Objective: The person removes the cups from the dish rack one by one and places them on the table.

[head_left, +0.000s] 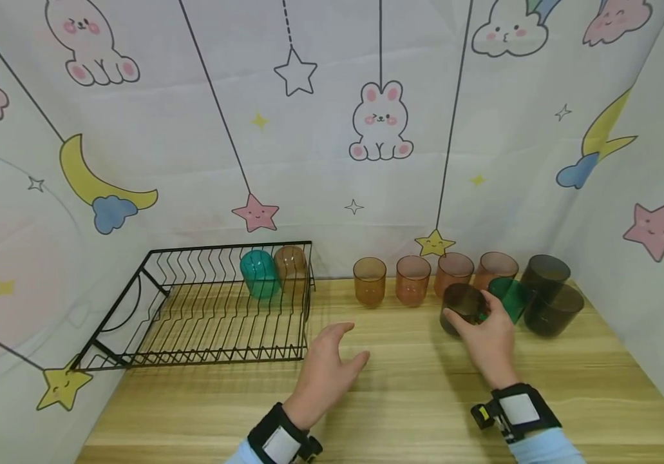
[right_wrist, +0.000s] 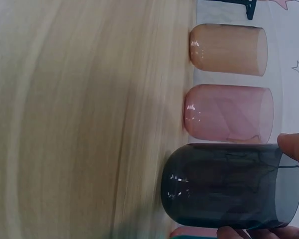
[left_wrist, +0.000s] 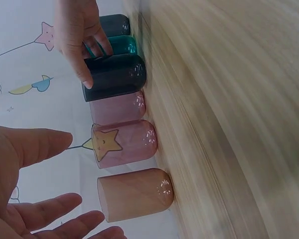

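Observation:
My right hand [head_left: 491,338] grips a dark grey see-through cup [head_left: 456,308], thumb at one side near the rim and fingers on the other. In the right wrist view this cup [right_wrist: 224,186] stands upright, its base close to the table. A green cup [head_left: 512,299] is just right of that hand, partly hidden by the fingers. My left hand [head_left: 327,370] hovers over the table with thumb and fingers spread and nothing between them. Nearest to it in the left wrist view are an amber cup [left_wrist: 137,195] and a pink cup [left_wrist: 134,144].
A black wire dish rack [head_left: 216,362] stands on the left, with a teal cup [head_left: 259,274] and a brown cup [head_left: 291,269] at its back right. Several pink cups [head_left: 413,283] line the back wall. More dark cups [head_left: 552,312] stand at the right end.

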`<state>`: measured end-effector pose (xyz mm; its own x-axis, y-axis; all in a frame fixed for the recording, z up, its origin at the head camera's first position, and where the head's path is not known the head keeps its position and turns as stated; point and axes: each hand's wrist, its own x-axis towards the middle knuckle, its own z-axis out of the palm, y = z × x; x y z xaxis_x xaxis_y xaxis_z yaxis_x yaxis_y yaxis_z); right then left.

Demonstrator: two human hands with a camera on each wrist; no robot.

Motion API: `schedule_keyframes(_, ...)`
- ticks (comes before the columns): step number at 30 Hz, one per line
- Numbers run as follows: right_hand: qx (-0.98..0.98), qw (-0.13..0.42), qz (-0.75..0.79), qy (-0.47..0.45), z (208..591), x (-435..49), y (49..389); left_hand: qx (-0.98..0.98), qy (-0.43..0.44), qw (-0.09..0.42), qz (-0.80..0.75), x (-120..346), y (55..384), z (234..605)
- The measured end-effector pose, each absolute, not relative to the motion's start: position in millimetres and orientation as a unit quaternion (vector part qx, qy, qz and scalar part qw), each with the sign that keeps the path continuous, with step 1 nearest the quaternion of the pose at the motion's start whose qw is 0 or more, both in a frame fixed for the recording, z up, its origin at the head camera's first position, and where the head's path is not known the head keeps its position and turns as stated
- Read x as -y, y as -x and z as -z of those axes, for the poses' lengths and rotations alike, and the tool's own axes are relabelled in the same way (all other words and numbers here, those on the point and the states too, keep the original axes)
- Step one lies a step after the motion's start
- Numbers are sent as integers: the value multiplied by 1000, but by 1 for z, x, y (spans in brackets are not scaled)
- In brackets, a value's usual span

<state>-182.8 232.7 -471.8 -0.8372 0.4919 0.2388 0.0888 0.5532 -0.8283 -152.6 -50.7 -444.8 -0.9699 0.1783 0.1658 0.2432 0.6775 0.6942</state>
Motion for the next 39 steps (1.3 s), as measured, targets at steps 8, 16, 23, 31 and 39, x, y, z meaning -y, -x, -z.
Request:
schedule_keyframes(8, 856, 240, -421, 180, 473, -234, 184, 918, 120, 44, 375, 50, 151, 444)
schedule_keyframes(16, 866, 251, -393, 180, 472, -233, 184, 917, 140, 40, 371, 52, 148, 441)
schedule_keyframes(23, 870, 263, -380, 169, 469, -231, 182, 910, 176, 28, 374, 57, 143, 424)
schedule_keyframes(31, 878, 325, -334, 110, 455, -230, 179, 905, 192, 108, 363, 77, 145, 388)
schedule_keyframes(39, 888, 322, -315, 94, 439, -226, 172, 906, 162, 157, 359, 115, 167, 354)
